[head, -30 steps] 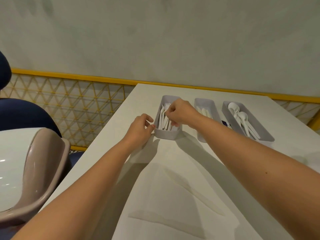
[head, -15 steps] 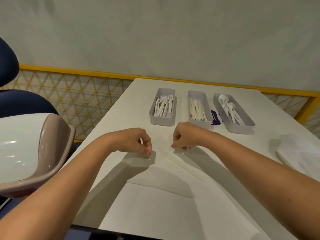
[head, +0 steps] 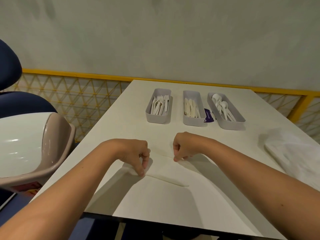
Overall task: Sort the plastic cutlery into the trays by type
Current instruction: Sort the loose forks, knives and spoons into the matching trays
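Fingers of left hand and right hand, back from the fork tray, curl and pinch the thin sheet under them. Cutlery beyond looks sorted; task likely done.

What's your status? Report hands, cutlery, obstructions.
Left hand and right hand both pinch a thin white sheet. Forks, knives, spoons sorted, one kind per tray. Purple card between two trays, no obstruction.

Grey trays, white cutlery, yellow lattice railing, navy chair
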